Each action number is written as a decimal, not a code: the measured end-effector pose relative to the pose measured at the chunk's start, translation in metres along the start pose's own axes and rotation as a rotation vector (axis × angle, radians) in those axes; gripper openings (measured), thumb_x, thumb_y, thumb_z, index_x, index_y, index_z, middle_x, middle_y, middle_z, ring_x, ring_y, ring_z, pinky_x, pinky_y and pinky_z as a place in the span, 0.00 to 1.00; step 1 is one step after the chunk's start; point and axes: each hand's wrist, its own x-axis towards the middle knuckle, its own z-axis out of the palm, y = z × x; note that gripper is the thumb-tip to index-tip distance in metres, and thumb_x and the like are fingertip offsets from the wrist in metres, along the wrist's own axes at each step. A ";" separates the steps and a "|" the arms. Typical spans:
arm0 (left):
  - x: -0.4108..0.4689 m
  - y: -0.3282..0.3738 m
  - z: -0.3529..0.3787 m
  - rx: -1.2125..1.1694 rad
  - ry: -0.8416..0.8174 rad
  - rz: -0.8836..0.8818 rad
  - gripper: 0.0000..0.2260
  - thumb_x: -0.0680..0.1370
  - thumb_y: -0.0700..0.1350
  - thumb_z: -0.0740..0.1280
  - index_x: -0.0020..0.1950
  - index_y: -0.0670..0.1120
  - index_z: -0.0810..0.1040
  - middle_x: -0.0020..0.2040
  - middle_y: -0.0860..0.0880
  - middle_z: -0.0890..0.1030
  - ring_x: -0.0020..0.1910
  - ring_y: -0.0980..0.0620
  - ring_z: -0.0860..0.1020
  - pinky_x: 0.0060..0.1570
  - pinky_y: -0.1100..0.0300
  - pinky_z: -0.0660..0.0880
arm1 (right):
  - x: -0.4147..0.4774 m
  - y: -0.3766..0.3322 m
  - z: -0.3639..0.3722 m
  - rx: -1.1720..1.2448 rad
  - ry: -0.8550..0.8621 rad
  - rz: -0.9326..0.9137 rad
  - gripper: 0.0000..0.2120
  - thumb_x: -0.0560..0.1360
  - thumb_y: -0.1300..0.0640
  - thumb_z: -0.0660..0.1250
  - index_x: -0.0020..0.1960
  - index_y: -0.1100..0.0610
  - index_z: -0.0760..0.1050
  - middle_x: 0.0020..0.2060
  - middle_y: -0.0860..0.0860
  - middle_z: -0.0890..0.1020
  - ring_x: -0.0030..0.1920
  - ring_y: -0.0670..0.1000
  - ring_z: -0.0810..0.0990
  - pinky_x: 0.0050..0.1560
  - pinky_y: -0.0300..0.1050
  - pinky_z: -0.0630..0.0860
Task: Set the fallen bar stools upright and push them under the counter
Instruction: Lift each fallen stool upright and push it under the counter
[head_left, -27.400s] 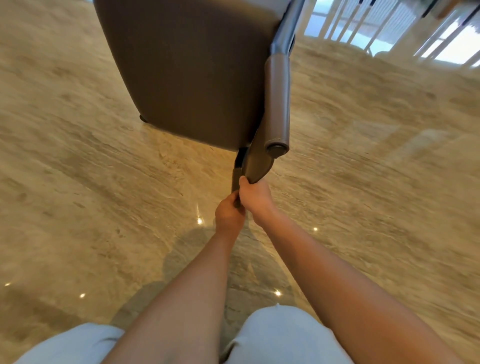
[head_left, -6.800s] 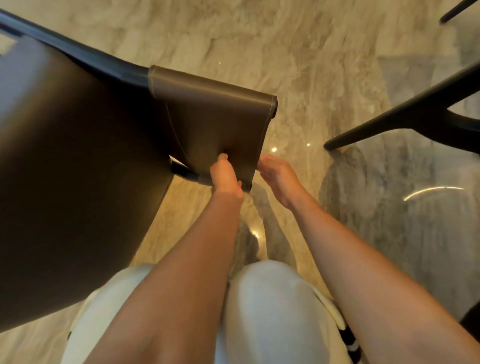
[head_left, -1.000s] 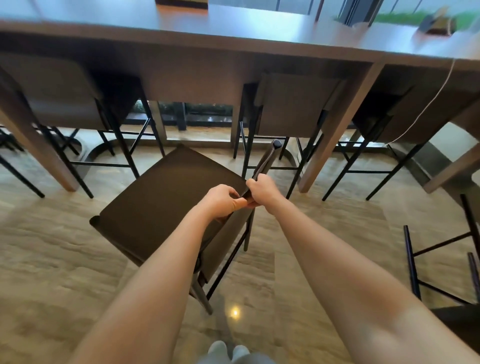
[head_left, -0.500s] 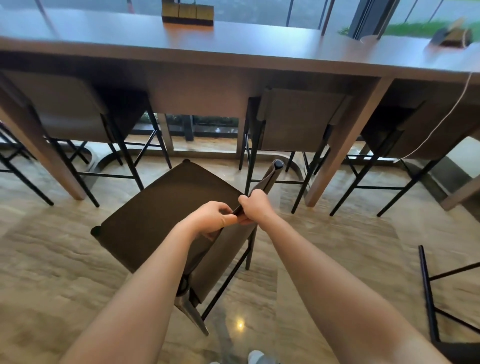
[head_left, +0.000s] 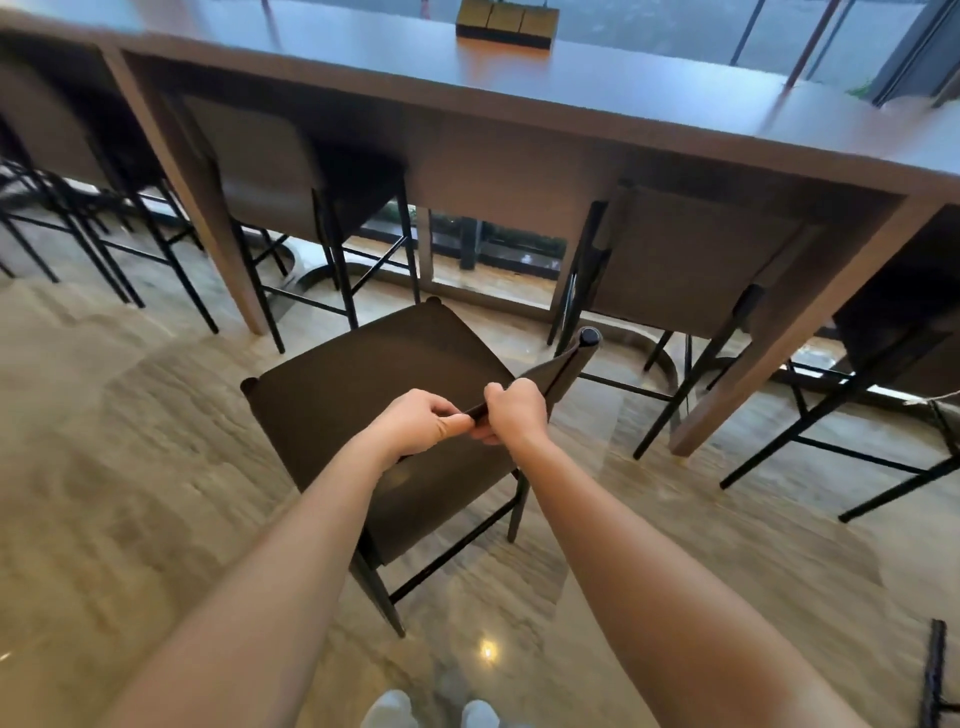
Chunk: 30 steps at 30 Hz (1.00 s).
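Both arms are stretched out in front, and the two hands meet on the bar stool (head_left: 374, 384). The left hand (head_left: 421, 423) and the right hand (head_left: 514, 410) sit side by side, almost touching. Each has its fingers curled over the top edge of the stool's low backrest, so both have a firm hold on it. The backrest is nearest the person, and the dark seat runs away from the hands toward the worktop (head_left: 571, 88).

The stool is up on its black legs on the marble floor (head_left: 104, 467), with two near legs showing below the seat. Whether every foot is down is hard to tell from up here.

The stool is out in the open, short of the worktop edge. It faces the gap between a tucked-in stool on the left (head_left: 270, 161) and a tucked-in stool on the right (head_left: 691, 249). The seat's far corner is close to the line of the worktop's front edge.

Two slanted worktop legs flank the scene, the left leg (head_left: 192, 208) and the right leg (head_left: 779, 332). More stools are tucked under at the far left (head_left: 41, 124) and far right (head_left: 898, 332).

A small row of wooden boxes (head_left: 506, 21) sits on the worktop. The toes of pale shoes (head_left: 395, 709) peek in at the bottom, and a piece of black metal frame (head_left: 937, 670) shows in the lower right corner.
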 end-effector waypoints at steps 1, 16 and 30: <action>-0.002 0.001 0.002 0.007 0.018 -0.010 0.08 0.75 0.55 0.69 0.51 0.55 0.84 0.48 0.53 0.82 0.51 0.55 0.77 0.45 0.60 0.71 | 0.000 0.001 -0.001 -0.004 -0.013 -0.001 0.17 0.77 0.58 0.56 0.34 0.63 0.74 0.25 0.56 0.82 0.32 0.58 0.84 0.43 0.58 0.82; -0.064 0.026 0.077 -0.170 0.653 0.338 0.11 0.79 0.46 0.64 0.43 0.46 0.84 0.39 0.53 0.84 0.42 0.59 0.81 0.44 0.65 0.76 | 0.003 0.009 -0.016 0.193 -0.163 0.134 0.07 0.75 0.60 0.62 0.39 0.62 0.73 0.32 0.57 0.80 0.33 0.54 0.82 0.36 0.50 0.83; -0.037 0.018 0.064 -1.741 0.690 -0.295 0.24 0.75 0.61 0.67 0.66 0.49 0.71 0.59 0.43 0.78 0.52 0.43 0.78 0.58 0.44 0.76 | 0.018 -0.002 -0.018 0.423 -0.338 0.350 0.07 0.76 0.69 0.62 0.53 0.62 0.70 0.53 0.61 0.75 0.47 0.63 0.79 0.28 0.53 0.80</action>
